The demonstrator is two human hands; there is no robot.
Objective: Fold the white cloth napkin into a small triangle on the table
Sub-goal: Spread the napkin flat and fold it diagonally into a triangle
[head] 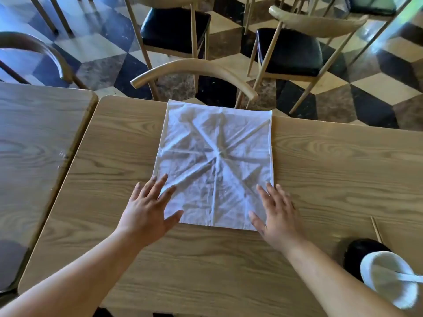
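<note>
On the table (320, 170): wood-grain top; a second table (34, 138) stands just beside it on the left, with a narrow gap between the two.
Napkin (215, 161): white cloth, spread out flat as one square in the middle of the table, far edge at the table's far edge. Not yet folded. Creases run out from its centre like a star.
Left hand (146, 209): palm down, fingers spread wide and straight. Fingertips and thumb lie on the napkin's near left corner; the palm rests on bare table beside it. Nothing gripped or pinched.
Right hand (278, 213): palm down, fingers spread and nearly straight. It lies over the near right corner, thumb on the cloth, outer fingers at the right hem. Nothing gripped.
Forearms: bare, coming in from the bottom corners of the view.
Bowl (389, 280): white, near right edge of the table, well apart from the napkin; a white spoon (407, 276) lies in it.
Dark object (364, 255): just behind the bowl, touching or overlapped by it; cannot tell what it is.
Chopstick (376, 228): thin wooden stick near the dark object.
Chairs (194, 69): wooden with dark seats, beyond the far edge, on a checkered floor (96, 46).
</note>
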